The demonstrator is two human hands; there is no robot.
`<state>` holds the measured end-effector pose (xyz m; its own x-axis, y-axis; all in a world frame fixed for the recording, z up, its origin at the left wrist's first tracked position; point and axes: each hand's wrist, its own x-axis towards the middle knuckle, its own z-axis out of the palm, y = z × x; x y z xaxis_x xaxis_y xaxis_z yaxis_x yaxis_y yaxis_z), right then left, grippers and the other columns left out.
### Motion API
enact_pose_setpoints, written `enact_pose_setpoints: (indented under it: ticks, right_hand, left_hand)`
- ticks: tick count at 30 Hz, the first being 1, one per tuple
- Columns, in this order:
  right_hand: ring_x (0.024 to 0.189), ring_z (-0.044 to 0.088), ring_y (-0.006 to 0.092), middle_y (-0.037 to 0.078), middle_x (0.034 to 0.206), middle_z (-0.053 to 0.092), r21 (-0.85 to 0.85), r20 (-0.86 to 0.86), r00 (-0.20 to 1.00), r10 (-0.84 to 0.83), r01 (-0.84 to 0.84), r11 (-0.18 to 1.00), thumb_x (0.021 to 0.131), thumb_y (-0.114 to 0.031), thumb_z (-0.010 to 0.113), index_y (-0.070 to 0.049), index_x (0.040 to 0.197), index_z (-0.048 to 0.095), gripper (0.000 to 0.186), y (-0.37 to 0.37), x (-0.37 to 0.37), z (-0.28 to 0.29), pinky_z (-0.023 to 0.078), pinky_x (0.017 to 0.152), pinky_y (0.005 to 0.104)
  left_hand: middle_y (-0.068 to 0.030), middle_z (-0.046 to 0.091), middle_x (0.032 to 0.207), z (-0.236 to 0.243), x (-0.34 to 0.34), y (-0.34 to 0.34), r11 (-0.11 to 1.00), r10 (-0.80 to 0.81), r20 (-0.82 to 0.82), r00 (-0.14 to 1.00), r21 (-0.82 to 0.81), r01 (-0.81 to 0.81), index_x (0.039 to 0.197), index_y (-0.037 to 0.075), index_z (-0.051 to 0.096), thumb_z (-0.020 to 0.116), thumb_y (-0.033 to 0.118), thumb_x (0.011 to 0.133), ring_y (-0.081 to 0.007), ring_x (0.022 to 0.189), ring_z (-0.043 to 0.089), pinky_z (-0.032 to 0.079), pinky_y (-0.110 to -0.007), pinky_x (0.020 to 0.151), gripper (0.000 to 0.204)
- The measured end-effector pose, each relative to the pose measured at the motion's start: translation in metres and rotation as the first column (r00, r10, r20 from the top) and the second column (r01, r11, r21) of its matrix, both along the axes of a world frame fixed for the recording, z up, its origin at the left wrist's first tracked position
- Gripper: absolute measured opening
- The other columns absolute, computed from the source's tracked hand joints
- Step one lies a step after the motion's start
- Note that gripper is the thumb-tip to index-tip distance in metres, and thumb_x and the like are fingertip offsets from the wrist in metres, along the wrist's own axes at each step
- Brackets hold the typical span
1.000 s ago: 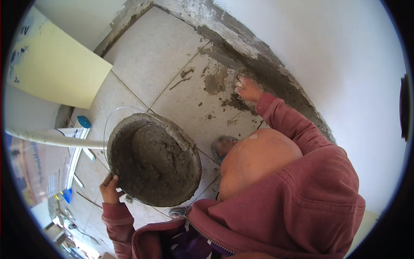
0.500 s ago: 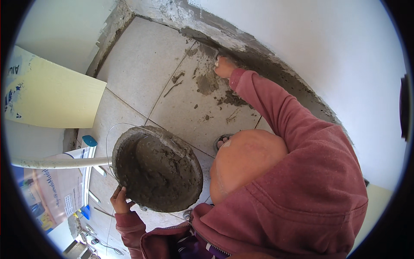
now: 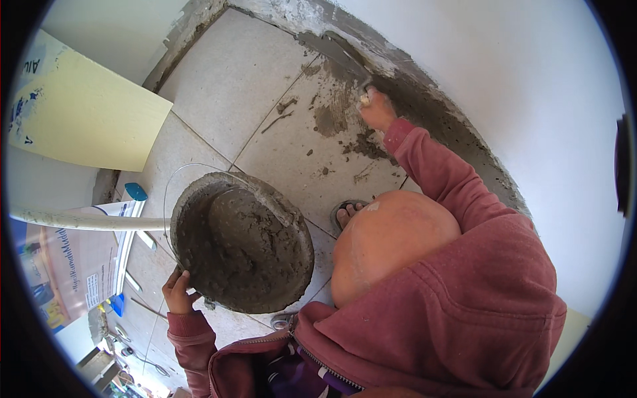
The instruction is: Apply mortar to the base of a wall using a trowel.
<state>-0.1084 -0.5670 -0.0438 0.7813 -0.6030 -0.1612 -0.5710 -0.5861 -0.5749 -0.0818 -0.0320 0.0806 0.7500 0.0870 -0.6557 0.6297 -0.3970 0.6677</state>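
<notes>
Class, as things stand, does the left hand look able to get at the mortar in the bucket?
Probably yes: the left hand is at the rim of the bucket, and nothing covers the mortar.

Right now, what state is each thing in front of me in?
Bucket: open, rim crusted
Mortar inside: wet-looking, lumpy
White wall: rough, grey along its base
Trowel: held, blade at the wall's base
Right hand: closed on the trowel
Left hand: at the bucket's rim, grip unclear
Yellow board: spotted dark blue
Floor tiles: partly smeared
</notes>
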Motion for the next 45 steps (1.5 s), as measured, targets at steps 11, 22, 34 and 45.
enact_pose_setpoints:
  ticks: [11,22,34,45]
  right_hand:
    - [0.089,0.055,0.0377,0.026,0.093,0.056,-0.018,-0.317,0.942,0.108,-0.12,0.993,0.074,-0.019,0.052,0.003,0.114,0.041,0.048,-0.017,-0.08,-0.037,0.043,0.076,0.042]
    - [0.089,0.054,0.0388,0.027,0.094,0.056,0.035,-0.045,0.998,0.032,-0.031,0.999,0.074,-0.018,0.052,0.006,0.11,0.044,0.044,-0.013,-0.068,-0.008,0.042,0.076,0.041]
    - [0.083,0.056,0.0391,0.026,0.087,0.056,0.041,-0.127,0.991,0.045,-0.04,0.998,0.073,-0.017,0.053,0.004,0.106,0.043,0.041,-0.009,-0.017,-0.018,0.043,0.071,0.0434]
    - [0.089,0.055,0.0359,0.022,0.093,0.058,0.021,-0.159,0.945,0.286,-0.286,0.958,0.073,-0.019,0.051,0.003,0.106,0.045,0.041,-0.005,0.052,-0.042,0.044,0.076,0.0417]
  left_hand:
    - [-0.0094,0.06,0.084,0.005,0.003,-0.005,1.0,-0.01,0.018,1.0,0.005,0.01,0.113,-0.004,0.05,0.052,0.016,0.077,-0.0155,0.062,0.058,0.051,-0.03,0.044,0.041]
    - [-0.0092,0.06,0.086,0.002,0.001,-0.002,1.0,0.013,0.014,1.0,-0.001,-0.013,0.113,-0.003,0.05,0.053,0.016,0.077,-0.0164,0.067,0.059,0.052,-0.032,0.047,0.041]
    - [-0.0083,0.058,0.087,0.002,0.0,-0.004,1.0,-0.009,0.012,1.0,0.015,0.008,0.115,0.0,0.05,0.053,0.022,0.078,-0.0159,0.064,0.056,0.05,-0.031,0.045,0.043]
    - [-0.0085,0.058,0.086,0.001,0.006,-0.004,0.998,-0.025,-0.003,1.0,0.052,0.026,0.111,-0.001,0.052,0.054,0.022,0.076,-0.0168,0.063,0.057,0.049,-0.032,0.042,0.042]
